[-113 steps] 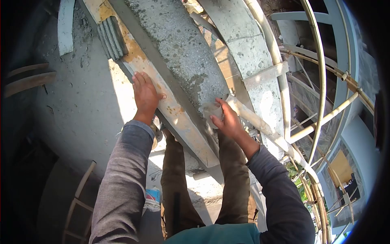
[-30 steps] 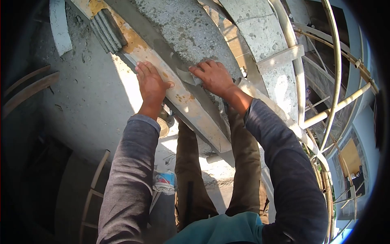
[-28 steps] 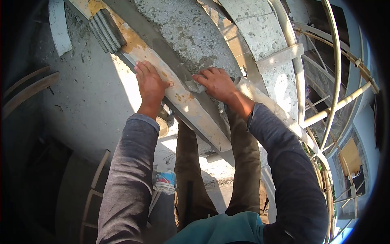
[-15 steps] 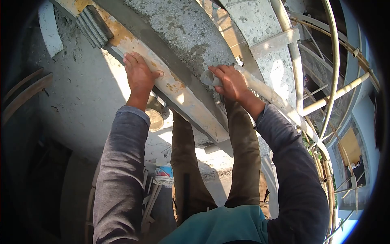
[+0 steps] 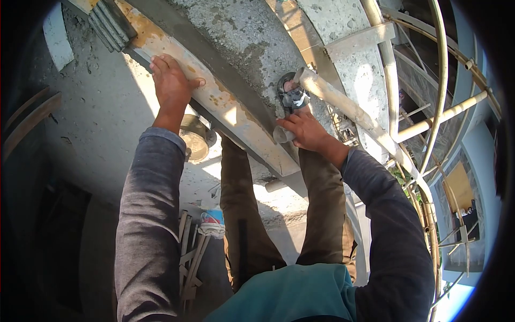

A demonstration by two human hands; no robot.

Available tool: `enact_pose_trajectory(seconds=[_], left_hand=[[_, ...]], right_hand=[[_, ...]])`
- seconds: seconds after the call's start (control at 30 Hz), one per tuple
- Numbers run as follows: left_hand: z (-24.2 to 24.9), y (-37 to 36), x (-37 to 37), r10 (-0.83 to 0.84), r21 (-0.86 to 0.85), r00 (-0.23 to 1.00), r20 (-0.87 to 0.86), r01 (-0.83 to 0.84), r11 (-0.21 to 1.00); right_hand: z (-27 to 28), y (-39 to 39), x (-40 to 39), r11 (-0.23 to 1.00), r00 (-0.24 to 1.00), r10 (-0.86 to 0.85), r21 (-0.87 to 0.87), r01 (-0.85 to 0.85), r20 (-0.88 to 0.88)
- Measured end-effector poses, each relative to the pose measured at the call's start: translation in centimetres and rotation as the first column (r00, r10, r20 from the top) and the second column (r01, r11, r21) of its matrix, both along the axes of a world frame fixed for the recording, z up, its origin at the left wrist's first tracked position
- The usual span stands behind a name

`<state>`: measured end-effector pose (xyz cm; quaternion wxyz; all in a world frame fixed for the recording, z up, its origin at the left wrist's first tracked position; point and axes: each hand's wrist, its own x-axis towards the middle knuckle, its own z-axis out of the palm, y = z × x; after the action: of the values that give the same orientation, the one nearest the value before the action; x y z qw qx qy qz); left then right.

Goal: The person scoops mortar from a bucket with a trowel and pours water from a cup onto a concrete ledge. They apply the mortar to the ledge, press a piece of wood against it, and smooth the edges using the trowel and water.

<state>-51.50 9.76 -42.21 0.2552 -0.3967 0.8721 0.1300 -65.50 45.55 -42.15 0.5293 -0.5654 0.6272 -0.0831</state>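
My left hand (image 5: 170,83) lies on a long pale board (image 5: 206,92) with orange-brown stains, its fingers over the far edge and its thumb spread on top. Along the board runs a strip of smooth, dark grey mortar (image 5: 230,67). Fingers curled, my right hand (image 5: 310,131) grips a short piece of grey pipe (image 5: 282,134), whose round end faces the mortar near the board's lower end. Just beyond this hand, a foot in a dark sandal (image 5: 291,92) stands on the rough concrete.
A grooved grey block (image 5: 111,26) sits on the board's upper end. Below the board are a round container (image 5: 194,140) and a small blue-and-white bucket (image 5: 212,222). Bamboo poles (image 5: 394,80) form scaffolding on the right, with one thick pole (image 5: 343,107) slanting close to my right arm.
My right hand has drawn the pipe piece down along the mortar towards my body, uncovering the sandalled foot. My left hand stays on the board; the whole view has shifted slightly.
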Motion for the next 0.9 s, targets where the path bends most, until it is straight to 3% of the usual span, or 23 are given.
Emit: enact_pose_trajectory(seconds=[0.03,0.1,0.2,0.23,0.27,0.33,0.47,0.53,0.67,0.77,0.83,0.9], left_hand=[[0.0,0.0,0.0,-0.006,-0.013,1.0,0.005,0.006,1.0],[-0.2,0.1,0.0,0.0,-0.019,1.0,0.017,0.0,1.0],[-0.2,0.1,0.2,-0.003,-0.029,1.0,0.02,0.003,1.0],[-0.3,0.1,0.2,-0.012,-0.037,1.0,0.01,0.012,0.999],[-0.3,0.0,0.2,-0.012,-0.033,1.0,0.01,0.012,0.999],[-0.3,0.0,0.3,-0.003,-0.027,1.0,-0.019,0.003,1.0],[-0.4,0.1,0.4,0.008,-0.017,1.0,-0.022,-0.008,1.0],[-0.6,0.1,0.6,-0.036,-0.061,0.996,-0.085,0.03,0.998],[-0.8,0.0,0.9,-0.029,-0.056,0.993,-0.111,0.023,0.998],[-0.8,-0.1,0.9,-0.025,-0.033,0.992,-0.122,0.021,0.999],[-0.7,0.1,0.8,-0.028,-0.049,0.995,-0.099,0.023,0.999],[-0.6,0.1,0.6,-0.014,-0.039,0.999,-0.052,0.012,0.999]], right_hand=[[0.0,0.4,-0.1,1.0,1.0,0.003,0.003,-0.003,0.0],[-0.1,1.1,-0.2,0.982,0.982,-0.189,-0.003,0.189,-0.017],[1.5,-1.7,-1.8,0.969,0.967,-0.238,0.051,0.243,-0.095],[1.4,-2.4,-1.8,0.964,0.949,-0.266,-0.053,0.26,-0.169],[1.2,-3.0,-1.6,0.964,0.949,-0.265,-0.048,0.261,-0.17],[0.8,-3.9,-1.1,0.965,0.919,-0.22,-0.211,0.156,-0.328],[-0.3,-2.9,1.4,0.979,0.9,-0.061,-0.202,-0.03,-0.431],[0.0,-1.1,2.3,0.975,0.9,0.2,-0.008,-0.22,-0.387],[-0.9,4.2,3.7,0.988,0.948,0.151,0.015,-0.153,-0.28],[-1.3,5.8,3.5,1.0,0.986,0.0,0.006,0.001,-0.169],[-0.8,5.0,2.4,0.97,0.977,-0.2,0.153,0.187,0.069],[-0.3,4.1,1.5,0.952,0.95,-0.296,0.11,0.286,0.096]])
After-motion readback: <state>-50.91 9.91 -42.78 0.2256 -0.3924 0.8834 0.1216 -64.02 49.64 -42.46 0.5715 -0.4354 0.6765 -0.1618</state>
